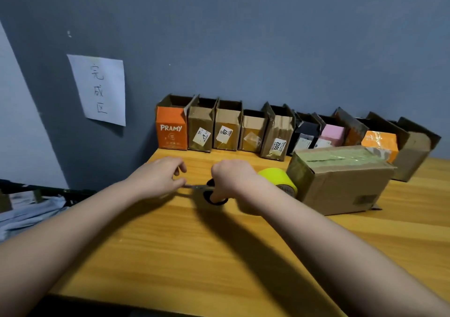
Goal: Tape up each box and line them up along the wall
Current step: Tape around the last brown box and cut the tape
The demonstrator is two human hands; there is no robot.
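The orange-brown wooden table (pixel 219 248) fills the lower view against a grey-blue wall (pixel 243 36), which carries a white handwritten paper sheet (pixel 101 89) at ten o'clock. A row of small open-topped cardboard boxes (pixel 267 131) lines the wall at twelve to two o'clock. A larger taped brown cardboard box (pixel 341 182) lies on its side at three o'clock, touching a yellow roll of tape (pixel 280 179). At centre, the right hand (pixel 233 180) grips black-handled scissors (pixel 209 192). The left hand (pixel 158 175), fingers curled, pinches at the blade tips; what it holds is too blurred to tell.
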